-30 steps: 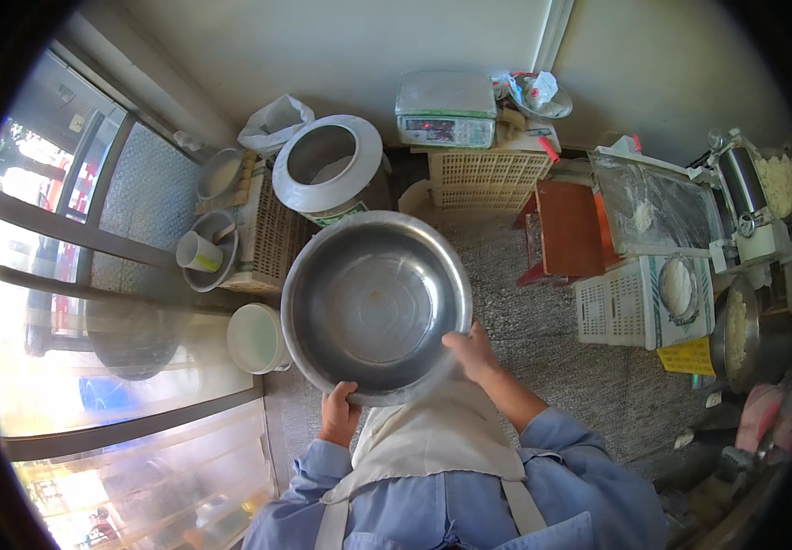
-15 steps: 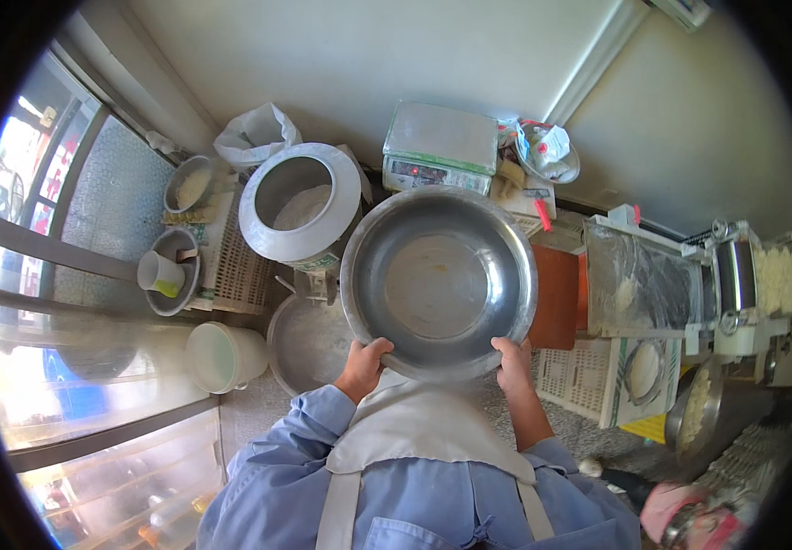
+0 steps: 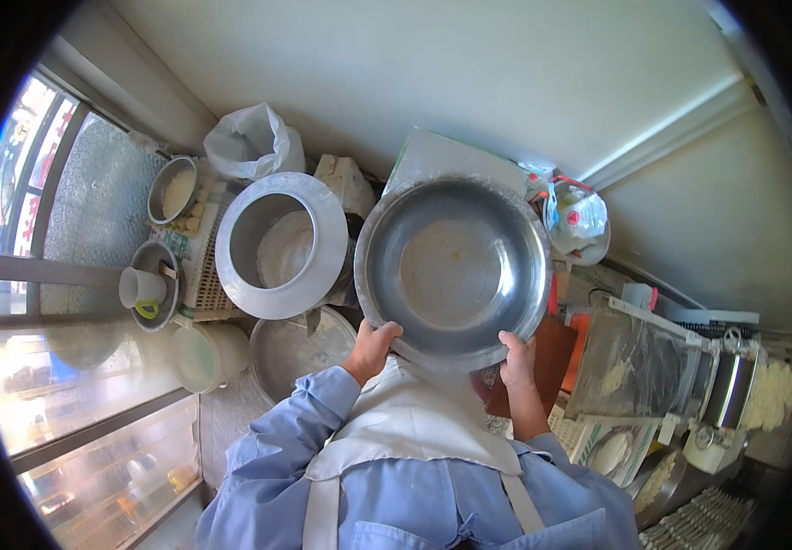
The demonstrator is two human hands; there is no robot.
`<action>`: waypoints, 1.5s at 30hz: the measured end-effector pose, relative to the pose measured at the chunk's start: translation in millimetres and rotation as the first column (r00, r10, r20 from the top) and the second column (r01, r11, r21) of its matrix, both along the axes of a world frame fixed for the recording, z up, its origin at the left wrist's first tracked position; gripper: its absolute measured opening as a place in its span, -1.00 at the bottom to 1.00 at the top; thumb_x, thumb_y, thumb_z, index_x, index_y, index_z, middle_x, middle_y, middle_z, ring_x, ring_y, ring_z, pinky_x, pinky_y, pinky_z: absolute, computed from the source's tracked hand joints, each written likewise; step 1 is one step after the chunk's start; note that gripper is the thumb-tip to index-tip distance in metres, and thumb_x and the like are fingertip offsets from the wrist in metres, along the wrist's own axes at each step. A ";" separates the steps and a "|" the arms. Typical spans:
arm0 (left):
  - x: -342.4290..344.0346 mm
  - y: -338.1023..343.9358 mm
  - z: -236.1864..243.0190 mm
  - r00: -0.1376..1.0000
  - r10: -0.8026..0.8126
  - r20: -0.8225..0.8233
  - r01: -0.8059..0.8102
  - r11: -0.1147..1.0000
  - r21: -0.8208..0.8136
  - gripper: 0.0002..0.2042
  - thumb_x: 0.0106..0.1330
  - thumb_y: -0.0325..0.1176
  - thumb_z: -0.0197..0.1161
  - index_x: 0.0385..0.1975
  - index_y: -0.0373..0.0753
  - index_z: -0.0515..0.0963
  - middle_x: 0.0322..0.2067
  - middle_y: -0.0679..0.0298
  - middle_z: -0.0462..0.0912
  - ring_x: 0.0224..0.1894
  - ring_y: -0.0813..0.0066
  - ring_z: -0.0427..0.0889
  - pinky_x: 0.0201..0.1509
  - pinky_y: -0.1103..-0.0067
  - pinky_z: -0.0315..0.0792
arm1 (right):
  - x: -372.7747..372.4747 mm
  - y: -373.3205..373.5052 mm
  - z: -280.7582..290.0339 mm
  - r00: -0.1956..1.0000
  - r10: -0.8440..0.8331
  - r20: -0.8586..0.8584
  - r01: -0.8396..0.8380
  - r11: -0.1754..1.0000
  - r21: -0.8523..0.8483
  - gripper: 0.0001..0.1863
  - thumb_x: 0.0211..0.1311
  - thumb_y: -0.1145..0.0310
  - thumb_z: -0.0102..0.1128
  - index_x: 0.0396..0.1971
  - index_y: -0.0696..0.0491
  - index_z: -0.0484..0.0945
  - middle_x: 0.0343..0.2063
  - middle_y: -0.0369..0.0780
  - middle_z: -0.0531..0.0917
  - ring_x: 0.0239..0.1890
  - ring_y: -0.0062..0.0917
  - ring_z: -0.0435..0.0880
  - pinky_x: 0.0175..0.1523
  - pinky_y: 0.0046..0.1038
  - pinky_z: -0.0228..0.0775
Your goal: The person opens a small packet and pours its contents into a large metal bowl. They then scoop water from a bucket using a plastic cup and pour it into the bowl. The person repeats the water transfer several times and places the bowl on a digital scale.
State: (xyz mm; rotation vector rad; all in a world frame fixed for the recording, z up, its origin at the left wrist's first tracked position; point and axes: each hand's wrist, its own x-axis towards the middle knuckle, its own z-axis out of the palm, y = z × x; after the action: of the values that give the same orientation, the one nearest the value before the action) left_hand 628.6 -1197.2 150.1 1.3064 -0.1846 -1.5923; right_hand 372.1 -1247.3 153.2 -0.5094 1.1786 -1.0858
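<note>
A large steel basin (image 3: 455, 275) is held up in front of my apron, its hollow facing up, with only faint smears inside. My left hand (image 3: 374, 350) grips its near rim on the left, thumb over the edge. On the right of the same rim, my right hand (image 3: 518, 363) holds on the same way. Fingers of both hands are hidden under the basin. Behind the basin, a flat-topped weighing scale (image 3: 451, 158) is partly covered by it. Left of it stands a wide-collared metal drum (image 3: 327, 266) with white powder (image 3: 288, 249) inside.
Low between drum and my left arm lies a wide floury pan (image 3: 299, 353), beside a pale bucket (image 3: 203, 357). Small bowls (image 3: 174, 190) and a white cup (image 3: 142, 288) sit by the window. At right are a bag-filled basin (image 3: 579, 225) and a roller machine (image 3: 726, 385).
The view has turned, so the surroundings sit differently. The basin, still in both hands, has come further over the scale, hiding its front panel.
</note>
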 end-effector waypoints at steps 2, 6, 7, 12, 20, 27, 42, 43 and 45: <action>-5.5 -22.5 -10.6 0.999 0.034 0.016 -0.034 0.999 0.002 -0.74 0.03 -0.53 0.08 -0.24 -0.44 0.44 -0.33 0.15 0.54 -0.30 0.36 0.55 -0.24 0.50 0.43 | -5.2 -32.7 -8.4 0.999 0.034 0.003 -0.034 0.999 0.017 -0.49 -0.14 0.58 0.07 -0.05 0.17 0.33 -0.17 -0.24 0.46 -0.13 -0.49 0.44 0.01 -0.46 0.26; -14.8 -61.4 -17.8 0.998 0.022 0.057 -0.028 0.993 0.117 -0.73 0.02 -0.51 0.09 -0.22 -0.40 0.43 -0.33 0.19 0.54 -0.34 0.40 0.54 -0.30 0.53 0.41 | -8.9 -91.4 -16.4 0.996 0.091 -0.018 -0.090 0.996 0.008 -0.50 -0.14 0.58 0.07 -0.06 0.16 0.34 -0.17 -0.26 0.47 -0.12 -0.50 0.43 0.03 -0.48 0.23; -19.0 -70.2 -17.0 0.997 0.068 0.033 -0.070 0.994 0.079 -0.73 0.02 -0.51 0.10 -0.23 -0.39 0.43 -0.34 0.20 0.53 -0.34 0.41 0.53 -0.32 0.54 0.39 | -10.3 -103.6 -17.2 0.994 0.103 -0.029 -0.103 0.995 -0.003 -0.50 -0.14 0.58 0.07 -0.06 0.15 0.34 -0.16 -0.26 0.47 -0.12 -0.50 0.43 0.04 -0.48 0.23; -38.4 -114.8 -9.7 0.979 0.199 0.051 -0.203 0.975 0.092 -0.76 0.02 -0.47 0.11 -0.27 -0.31 0.44 -0.39 0.26 0.51 -0.36 0.47 0.48 -0.38 0.58 0.33 | -16.1 -158.6 -29.1 0.986 0.165 -0.031 -0.165 0.986 -0.001 -0.48 -0.14 0.58 0.06 -0.03 0.16 0.32 -0.13 -0.26 0.45 -0.09 -0.50 0.41 0.06 -0.47 0.20; -41.5 -153.6 -25.1 0.975 0.217 0.043 -0.220 0.971 0.096 -0.75 0.02 -0.44 0.10 -0.26 -0.30 0.43 -0.39 0.27 0.51 -0.35 0.44 0.48 -0.35 0.56 0.32 | -17.9 -213.2 -54.8 0.972 0.234 0.010 -0.234 0.971 0.049 -0.47 -0.14 0.57 0.07 -0.02 0.17 0.32 -0.12 -0.24 0.45 -0.09 -0.49 0.41 0.07 -0.47 0.20; -38.5 -166.1 -33.8 0.971 0.231 0.065 -0.236 0.969 0.076 -0.73 0.00 -0.46 0.10 -0.24 -0.30 0.44 -0.38 0.26 0.51 -0.38 0.40 0.47 -0.34 0.54 0.33 | -12.3 -230.6 -57.5 0.962 0.271 -0.044 -0.270 0.962 0.038 -0.51 -0.09 0.52 0.10 -0.04 0.19 0.34 -0.14 -0.25 0.47 -0.11 -0.51 0.42 0.06 -0.48 0.20; -6.2 -147.7 -39.6 0.973 0.013 -0.232 -0.009 1.000 0.016 -0.50 0.28 -0.06 0.03 0.10 -0.27 0.21 0.02 0.09 0.35 0.02 0.21 0.42 0.03 0.32 0.42 | 7.7 -212.6 -39.5 0.776 0.160 -0.611 -0.186 0.982 0.022 -0.05 -0.12 0.03 0.31 0.16 0.27 0.06 0.01 0.09 0.38 0.06 -0.17 0.39 0.16 -0.29 0.20; -6.0 -141.6 -39.0 0.961 0.032 -0.274 -0.017 0.998 0.057 -0.49 0.28 -0.03 0.02 0.10 -0.25 0.21 0.04 0.06 0.32 0.03 0.19 0.41 0.04 0.32 0.41 | 9.8 -204.5 -33.8 0.668 0.105 -0.737 -0.139 0.990 0.014 -0.04 -0.13 -0.01 0.30 0.15 0.27 0.06 -0.01 0.12 0.39 0.04 -0.10 0.41 0.14 -0.26 0.22; 0.8 -128.7 -36.6 0.987 -0.088 -0.136 0.090 0.996 0.012 -0.41 0.22 0.09 0.04 0.13 -0.16 0.17 0.08 -0.09 0.25 0.09 0.07 0.35 0.09 0.28 0.37 | 14.1 -182.7 -27.2 0.601 -0.120 -0.790 -0.060 0.979 -0.195 -0.14 -0.08 0.11 0.27 0.12 0.32 0.09 0.03 0.13 0.31 0.11 -0.08 0.28 0.22 -0.28 0.10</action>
State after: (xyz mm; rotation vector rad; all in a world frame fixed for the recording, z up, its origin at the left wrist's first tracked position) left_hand 629.4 -1325.9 113.6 1.2130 -0.1470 -1.7558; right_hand 386.2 -1430.0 126.0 -1.2410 1.8770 -1.0231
